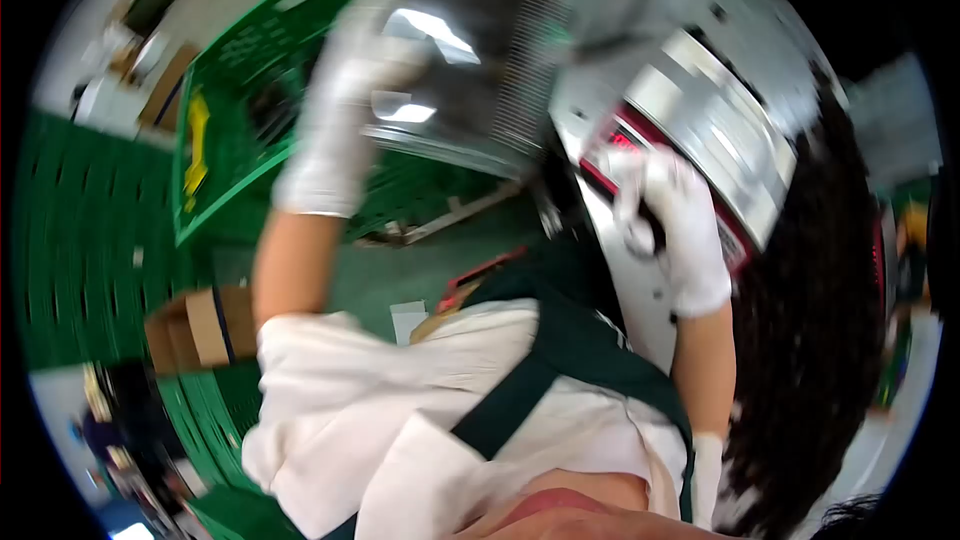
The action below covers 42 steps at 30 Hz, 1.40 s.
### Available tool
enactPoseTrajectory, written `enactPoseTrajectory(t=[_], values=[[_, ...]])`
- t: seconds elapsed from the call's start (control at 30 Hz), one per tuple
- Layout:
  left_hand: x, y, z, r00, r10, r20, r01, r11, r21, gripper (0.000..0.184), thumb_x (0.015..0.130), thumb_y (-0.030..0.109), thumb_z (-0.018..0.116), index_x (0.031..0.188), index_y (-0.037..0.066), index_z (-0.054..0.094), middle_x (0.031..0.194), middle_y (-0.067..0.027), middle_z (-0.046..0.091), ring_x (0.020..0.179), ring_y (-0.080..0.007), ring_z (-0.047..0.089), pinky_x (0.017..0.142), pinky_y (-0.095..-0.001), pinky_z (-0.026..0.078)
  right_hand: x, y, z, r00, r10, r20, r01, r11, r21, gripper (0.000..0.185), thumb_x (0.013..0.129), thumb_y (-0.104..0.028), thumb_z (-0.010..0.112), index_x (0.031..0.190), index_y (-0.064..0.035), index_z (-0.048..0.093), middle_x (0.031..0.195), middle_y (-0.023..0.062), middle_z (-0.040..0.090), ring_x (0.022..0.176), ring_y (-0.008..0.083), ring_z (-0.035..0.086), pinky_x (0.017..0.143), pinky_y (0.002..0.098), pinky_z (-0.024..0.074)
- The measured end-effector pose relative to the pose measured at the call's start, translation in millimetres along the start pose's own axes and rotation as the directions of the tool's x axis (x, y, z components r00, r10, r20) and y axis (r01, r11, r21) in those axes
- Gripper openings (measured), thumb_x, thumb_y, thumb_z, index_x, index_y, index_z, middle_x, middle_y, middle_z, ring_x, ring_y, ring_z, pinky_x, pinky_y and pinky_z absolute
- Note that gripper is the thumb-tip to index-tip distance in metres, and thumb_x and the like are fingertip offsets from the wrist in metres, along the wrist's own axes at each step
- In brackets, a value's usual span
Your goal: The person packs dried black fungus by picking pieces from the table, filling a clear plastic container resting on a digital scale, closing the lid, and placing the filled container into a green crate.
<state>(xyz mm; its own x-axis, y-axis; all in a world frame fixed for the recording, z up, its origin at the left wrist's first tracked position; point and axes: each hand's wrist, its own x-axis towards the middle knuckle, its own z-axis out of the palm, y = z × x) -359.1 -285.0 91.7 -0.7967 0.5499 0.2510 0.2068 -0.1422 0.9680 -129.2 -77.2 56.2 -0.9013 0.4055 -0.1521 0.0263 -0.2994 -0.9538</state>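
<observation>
My left hand (365, 60), in a white glove, is at the left edge of a square piece with a shiny dark face and ribbed edges (470, 50). Its fingers are closed on that edge, though motion blurs both. The piece is above a green plastic crate (225, 80). My right hand (675, 215), also gloved, is by the red-lit display (622, 140) of a silver machine with a shiny metal top (700, 115). Its fingers are curled, with a dark spot between them; what they hold, if anything, is unclear.
Dark parts (272, 110) and a yellow strip (197, 145) are in the crate. Stacked green crates (80, 240) stand at left, near an open cardboard box (205, 325). A dark bristly mass (810, 340) lies right of the machine. A person (912, 240) is at far right.
</observation>
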Motion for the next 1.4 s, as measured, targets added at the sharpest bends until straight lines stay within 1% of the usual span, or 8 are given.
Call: enactPoseTrajectory(t=[0.5, 0.67, 0.73, 0.8, 0.97, 1.03, 1.2, 1.4], values=[[-17.4, -73.4, -425.5, 0.571, -0.532, -0.625, 0.82, 0.402, 0.407, 0.058, 0.093, 0.044, 0.069, 0.139, 0.009, 0.063, 0.108, -0.0058, 0.069, 0.088, -0.0213, 0.063, 0.076, -0.0361, 0.052, -46.6, 45.2, -128.4, 0.962, -0.101, -0.256, 0.238, 0.772, 0.59, 0.06, 0.106, -0.059, 0.051, 0.117, -0.0029, 0.068, 0.1, 0.0083, 0.069, 0.085, 0.0149, 0.064, 0.06, 0.0288, 0.0596], [90.3, -109.2, -430.8, 0.747, -0.639, -0.187, 0.066, -0.208, 0.976, 0.055, 0.094, 0.039, 0.065, 0.136, 0.005, 0.063, 0.095, -0.0045, 0.064, 0.077, -0.0189, 0.056, 0.066, -0.0361, 0.046, -68.6, 49.0, -136.9, 0.936, -0.197, -0.29, 0.338, 0.724, 0.601, 0.059, 0.11, -0.054, 0.042, 0.12, -0.0008, 0.067, 0.103, 0.0116, 0.068, 0.094, 0.0204, 0.064, 0.078, 0.0347, 0.0591], [150.4, -99.9, -368.5, 0.913, -0.405, -0.055, 0.191, 0.303, 0.934, 0.052, 0.094, 0.032, 0.056, 0.136, 0.0, 0.061, 0.082, -0.0022, 0.052, 0.068, -0.0162, 0.043, 0.058, -0.0374, 0.035, -75.5, 51.9, -143.0, 0.928, -0.256, -0.27, 0.372, 0.663, 0.65, 0.054, 0.114, -0.043, 0.038, 0.121, 0.0026, 0.066, 0.105, 0.0119, 0.068, 0.1, 0.0218, 0.063, 0.09, 0.0354, 0.0566], [198.0, -58.2, -248.7, 0.949, -0.196, 0.248, -0.137, 0.451, 0.882, 0.053, 0.102, 0.025, 0.054, 0.147, -0.002, 0.054, 0.13, -0.0168, 0.065, 0.117, -0.0242, 0.061, 0.098, -0.0351, 0.048, -81.1, 51.2, -146.1, 0.903, -0.258, -0.344, 0.418, 0.716, 0.559, 0.057, 0.111, -0.046, 0.042, 0.129, 0.0041, 0.062, 0.111, 0.0118, 0.066, 0.1, 0.0206, 0.061, 0.088, 0.0331, 0.0568], [223.0, 33.3, 34.8, 0.731, 0.487, 0.478, -0.631, 0.217, 0.745, 0.04, 0.108, 0.011, 0.056, 0.146, -0.002, 0.056, 0.143, -0.0133, 0.061, 0.129, -0.0218, 0.058, 0.11, -0.0364, 0.047, -113.8, 53.8, -157.2, 0.874, -0.298, -0.383, 0.485, 0.561, 0.671, 0.051, 0.096, -0.014, 0.061, 0.143, 0.0038, 0.053, 0.13, 0.0153, 0.063, 0.107, 0.0198, 0.063, 0.085, 0.0344, 0.0575], [130.0, 52.1, 158.0, 0.746, 0.467, 0.474, -0.663, 0.586, 0.466, 0.038, 0.104, 0.007, 0.06, 0.142, 0.001, 0.06, 0.136, -0.0111, 0.064, 0.119, -0.0235, 0.062, 0.106, -0.037, 0.049, -121.1, 69.3, -163.8, 0.858, -0.312, -0.408, 0.514, 0.519, 0.683, 0.057, 0.092, -0.007, 0.061, 0.147, 0.0033, 0.048, 0.131, 0.0161, 0.062, 0.109, 0.0196, 0.064, 0.084, 0.0347, 0.0577], [-12.2, -1.2, 318.0, -0.023, 0.503, 0.864, -0.891, 0.382, -0.246, 0.042, 0.08, 0.008, 0.081, 0.121, 0.008, 0.071, 0.12, -0.011, 0.07, 0.107, -0.0305, 0.068, 0.087, -0.0395, 0.053, -143.7, 77.0, -145.6, 0.865, -0.246, -0.437, 0.494, 0.57, 0.656, 0.054, 0.096, -0.011, 0.06, 0.147, 0.0019, 0.049, 0.128, 0.0142, 0.064, 0.109, 0.0185, 0.065, 0.084, 0.0324, 0.0579], [-69.7, -55.1, 360.9, -0.086, 0.438, 0.895, -0.726, 0.588, -0.357, 0.019, 0.072, 0.013, 0.085, 0.089, 0.01, 0.075, 0.098, -0.003, 0.071, 0.095, -0.0223, 0.069, 0.082, -0.0405, 0.051, -169.9, 87.7, -139.6, 0.869, -0.236, -0.434, 0.475, 0.641, 0.603, 0.046, 0.097, -0.018, 0.061, 0.139, -0.0012, 0.051, 0.116, 0.0088, 0.065, 0.101, 0.0156, 0.065, 0.083, 0.0317, 0.0585]])
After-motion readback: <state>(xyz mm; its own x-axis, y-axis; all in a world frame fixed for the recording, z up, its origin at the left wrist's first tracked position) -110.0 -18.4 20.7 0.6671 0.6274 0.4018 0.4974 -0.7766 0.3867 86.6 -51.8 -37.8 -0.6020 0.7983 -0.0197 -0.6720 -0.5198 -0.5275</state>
